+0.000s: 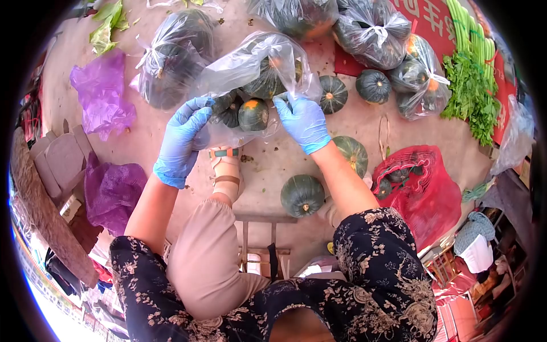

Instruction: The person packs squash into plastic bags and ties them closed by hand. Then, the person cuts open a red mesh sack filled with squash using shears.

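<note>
Blue gloves cover both hands. A clear plastic bag [235, 69] with several dark green pumpkins [253, 115] inside lies in front of me, its mouth towards me. My left hand [185, 134] pinches the left side of the bag's rim. On the right side, my right hand [302, 119] grips the rim with fingers closed. Just beyond my right hand sits a loose green pumpkin [333, 94]. Another round pumpkin [302, 195] rests nearer my body, and a paler one [350, 155] lies partly behind my right forearm.
Tied bags of pumpkins [178, 54] stand at the back left and back right. Celery-like greens [470, 74] lie at the right, above a red mesh bag [424, 194]. Purple bags [105, 94] lie at the left. My sandalled foot [225, 171] is below the open bag.
</note>
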Demonstrator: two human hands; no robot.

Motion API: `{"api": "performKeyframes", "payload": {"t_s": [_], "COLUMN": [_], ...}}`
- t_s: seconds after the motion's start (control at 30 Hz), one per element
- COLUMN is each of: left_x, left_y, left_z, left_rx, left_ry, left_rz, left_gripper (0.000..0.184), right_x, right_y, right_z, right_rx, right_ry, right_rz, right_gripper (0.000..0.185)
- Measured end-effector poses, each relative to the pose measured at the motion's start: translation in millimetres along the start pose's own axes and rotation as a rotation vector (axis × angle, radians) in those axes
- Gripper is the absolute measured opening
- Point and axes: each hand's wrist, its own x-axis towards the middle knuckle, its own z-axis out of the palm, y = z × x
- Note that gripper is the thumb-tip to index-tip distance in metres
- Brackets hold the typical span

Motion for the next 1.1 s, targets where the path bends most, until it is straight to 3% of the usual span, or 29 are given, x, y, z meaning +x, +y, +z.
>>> {"api": "performKeyframes", "payload": {"t_s": [0.07, 0.17, 0.27, 0.37, 0.4, 0.5, 0.53, 0.57, 0.6, 0.63, 0.7, 0.77, 0.87, 0.97, 1.1], "left_x": [-1.0, 0.6, 2.8, 2.7, 1.7, -3.7, -11.3, -21.3, -32.4, -35.1, -37.6, -48.1, -39.4, -30.4, -22.9], "left_y": [-6.6, -11.5, -11.8, -14.5, -16.1, -16.3, -16.6, -16.8, -16.7, -23.0, -44.6, -45.6, -61.7, -43.9, -26.2], "left_z": [1.3, 5.7, -3.1, -3.9, -5.1, -12.4, -15.3, -17.2, -14.7, -22.0, -43.6, -38.3, -45.7, -42.0, -19.6], "left_rx": [0.017, -0.005, -0.035, 0.040, 0.085, 0.166, 0.158, 0.148, 0.171, 0.176, 0.174, 0.462, 0.908, 0.175, 0.078], "left_ry": [0.031, 0.090, 0.051, 0.152, 0.158, 0.105, 0.044, -0.015, 0.035, 0.036, 0.035, 0.109, 0.315, 0.238, 0.067], "left_rz": [0.005, 0.007, -0.010, 0.031, 0.030, -0.039, -0.124, -0.211, -0.341, -0.338, -0.322, -0.062, 0.481, 0.245, 0.241], "left_gripper": [0.019, 0.020, 0.021, 0.029, 0.033, 0.043, 0.046, 0.050, 0.041, 0.037, 0.030, 0.023, 0.025, 0.027, 0.026], "right_x": [-3.7, -3.1, 2.7, 19.4, 21.7, 26.0, 22.0, 14.0, 7.1, 3.8, 1.8, 0.0, -3.3, 0.3, -3.4], "right_y": [-25.0, -4.9, 11.3, 21.5, 23.8, 17.9, -5.1, -23.9, -34.1, -42.6, -47.3, -44.8, -61.0, -71.7, -70.5], "right_z": [-40.7, -38.5, -37.6, -34.5, -38.0, -44.3, -47.2, -62.8, -61.4, -60.4, -62.6, -58.0, -101.9, -140.3, -169.1], "right_rx": [0.202, -0.190, -0.169, -0.020, -0.194, 0.802, 0.845, 0.829, 0.675, 0.513, 0.483, 0.543, 0.886, 1.140, 1.276], "right_ry": [0.049, 0.574, 0.654, 0.828, 0.725, 0.154, 0.076, -0.147, -0.181, -0.210, -0.195, -0.140, -0.240, -0.318, -0.306], "right_rz": [0.115, -0.234, -0.164, -0.112, -0.008, -0.082, -0.147, -0.176, -0.237, -0.302, -0.317, -0.256, 0.172, 0.436, 0.458], "right_gripper": [0.051, 0.074, 0.096, 0.093, 0.068, 0.030, 0.016, 0.015, 0.016, 0.017, 0.017, 0.020, 0.027, 0.026, 0.023]}}
